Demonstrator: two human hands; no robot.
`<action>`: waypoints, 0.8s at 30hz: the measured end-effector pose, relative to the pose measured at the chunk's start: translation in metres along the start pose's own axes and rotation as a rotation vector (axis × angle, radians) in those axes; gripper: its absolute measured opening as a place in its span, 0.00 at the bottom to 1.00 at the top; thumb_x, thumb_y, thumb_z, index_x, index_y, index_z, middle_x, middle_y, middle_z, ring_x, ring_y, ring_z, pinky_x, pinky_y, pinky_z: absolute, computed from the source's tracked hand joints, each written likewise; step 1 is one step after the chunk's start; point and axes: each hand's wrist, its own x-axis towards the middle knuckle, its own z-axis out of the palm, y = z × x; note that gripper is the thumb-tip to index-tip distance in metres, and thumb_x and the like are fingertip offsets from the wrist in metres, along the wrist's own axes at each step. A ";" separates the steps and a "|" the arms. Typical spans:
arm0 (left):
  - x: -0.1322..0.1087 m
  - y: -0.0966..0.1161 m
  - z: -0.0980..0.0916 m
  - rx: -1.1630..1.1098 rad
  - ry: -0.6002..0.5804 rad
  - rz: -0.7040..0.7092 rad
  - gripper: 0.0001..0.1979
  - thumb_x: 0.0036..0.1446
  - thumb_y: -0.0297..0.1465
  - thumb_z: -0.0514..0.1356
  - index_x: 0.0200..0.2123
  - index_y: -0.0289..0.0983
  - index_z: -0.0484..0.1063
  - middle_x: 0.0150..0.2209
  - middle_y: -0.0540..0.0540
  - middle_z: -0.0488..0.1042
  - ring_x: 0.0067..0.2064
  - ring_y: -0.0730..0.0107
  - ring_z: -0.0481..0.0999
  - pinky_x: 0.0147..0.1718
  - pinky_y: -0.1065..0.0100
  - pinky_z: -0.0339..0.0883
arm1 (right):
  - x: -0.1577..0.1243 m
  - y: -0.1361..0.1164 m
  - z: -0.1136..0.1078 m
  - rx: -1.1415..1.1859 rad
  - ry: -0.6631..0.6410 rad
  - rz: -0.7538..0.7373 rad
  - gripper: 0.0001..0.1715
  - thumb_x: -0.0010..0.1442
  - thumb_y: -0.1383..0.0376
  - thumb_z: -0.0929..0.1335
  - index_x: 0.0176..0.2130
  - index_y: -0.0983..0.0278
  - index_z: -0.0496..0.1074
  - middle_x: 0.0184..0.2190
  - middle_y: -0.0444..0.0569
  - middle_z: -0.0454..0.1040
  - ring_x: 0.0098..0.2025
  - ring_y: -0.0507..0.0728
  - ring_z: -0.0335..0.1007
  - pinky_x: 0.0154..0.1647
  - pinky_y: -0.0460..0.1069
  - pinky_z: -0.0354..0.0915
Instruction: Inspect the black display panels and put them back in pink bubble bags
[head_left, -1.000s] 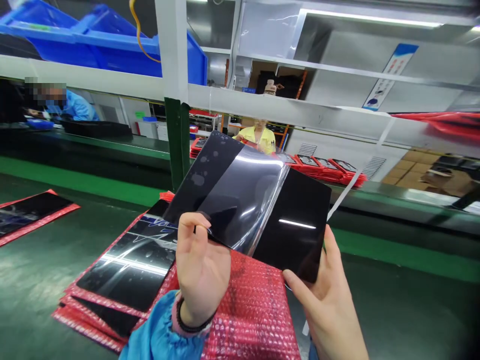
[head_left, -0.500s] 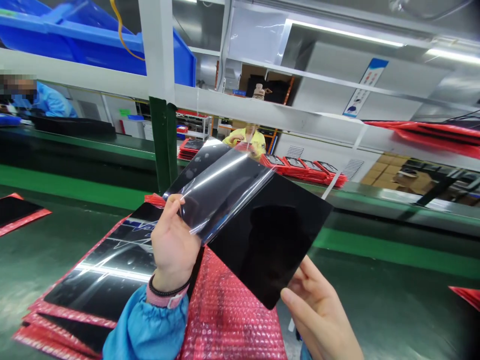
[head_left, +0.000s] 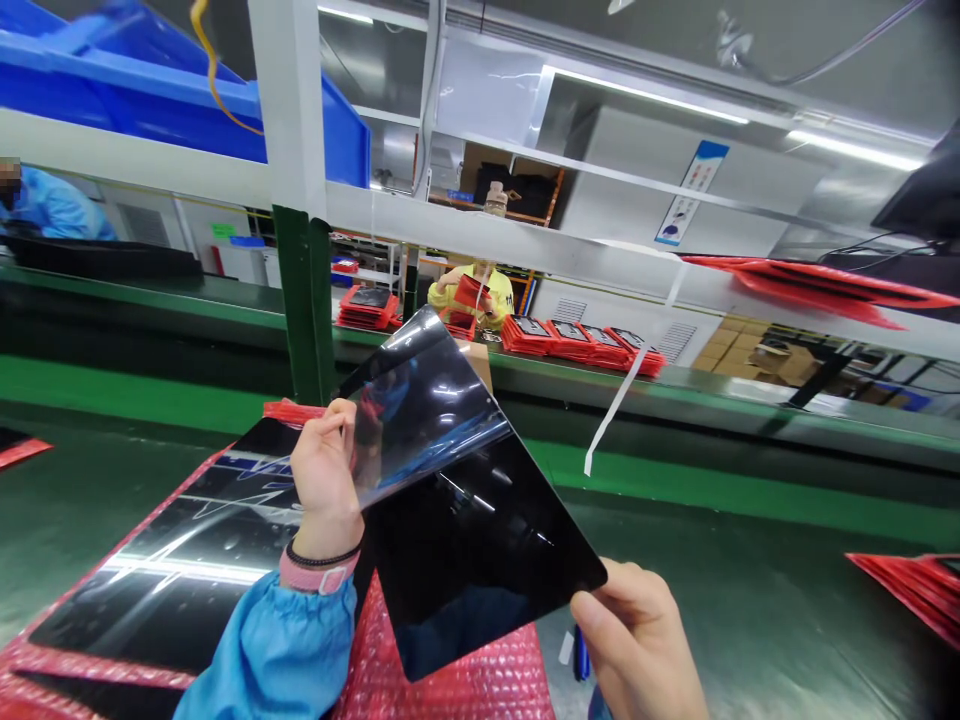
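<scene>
A glossy black flat panel (head_left: 487,540) is held tilted in front of me. My right hand (head_left: 649,640) grips its right corner between thumb and fingers. My left hand (head_left: 324,470) is closed in a pinch on the edge of a clear film (head_left: 420,400). The film is bent back over the panel's upper part and meets its face along a shiny fold. Beneath lies a red bubble-wrap pouch (head_left: 480,685), partly hidden by the panel. To the left, behind my left forearm, another film-covered black panel (head_left: 172,570) rests on red bubble wrap.
The green bench (head_left: 750,600) holds a blue pen-like object (head_left: 581,655) and red pouches (head_left: 911,590) at right. A white strip (head_left: 626,405) hangs from the crossbar (head_left: 510,235). A green-and-white post (head_left: 300,290) stands ahead. Two co-workers sit beyond, near red stacks (head_left: 577,340).
The panel has turned clockwise, its right-hand corner dropping with my right hand on it. The film's fold lies at a flatter angle across it. My view has shifted slightly right.
</scene>
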 end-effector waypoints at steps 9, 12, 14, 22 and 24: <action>-0.001 -0.002 0.000 -0.024 -0.052 -0.007 0.07 0.39 0.26 0.57 0.13 0.37 0.63 0.21 0.52 0.60 0.27 0.75 0.63 0.27 0.73 0.59 | -0.001 -0.001 -0.009 -0.079 -0.037 -0.003 0.32 0.52 0.40 0.69 0.15 0.63 0.71 0.16 0.43 0.58 0.21 0.52 0.55 0.27 0.49 0.60; -0.003 0.000 0.000 -0.016 -0.090 -0.030 0.08 0.39 0.27 0.57 0.13 0.37 0.63 0.21 0.52 0.61 0.25 0.75 0.62 0.25 0.72 0.58 | -0.002 0.004 -0.014 -0.153 -0.022 0.059 0.31 0.49 0.38 0.69 0.20 0.63 0.76 0.21 0.47 0.67 0.27 0.56 0.64 0.32 0.51 0.63; -0.007 0.002 0.002 -0.013 -0.123 -0.053 0.08 0.39 0.27 0.58 0.13 0.37 0.64 0.20 0.52 0.62 0.25 0.75 0.62 0.24 0.72 0.58 | 0.000 0.005 -0.014 -0.199 -0.017 0.095 0.31 0.47 0.38 0.70 0.21 0.63 0.76 0.23 0.47 0.69 0.28 0.57 0.65 0.34 0.51 0.64; -0.028 0.008 0.009 -0.077 -0.374 -0.232 0.15 0.51 0.34 0.54 0.17 0.36 0.71 0.25 0.44 0.74 0.32 0.67 0.71 0.34 0.70 0.65 | 0.018 0.016 -0.005 -0.017 -0.252 0.056 0.21 0.58 0.50 0.69 0.45 0.59 0.77 0.35 0.49 0.78 0.39 0.60 0.74 0.42 0.52 0.70; -0.031 0.011 0.011 -0.057 -0.391 -0.235 0.15 0.52 0.34 0.55 0.17 0.37 0.71 0.24 0.45 0.74 0.31 0.67 0.72 0.33 0.71 0.64 | 0.017 0.020 -0.007 -0.069 -0.252 0.044 0.22 0.59 0.53 0.69 0.50 0.58 0.74 0.43 0.50 0.78 0.45 0.61 0.75 0.49 0.53 0.69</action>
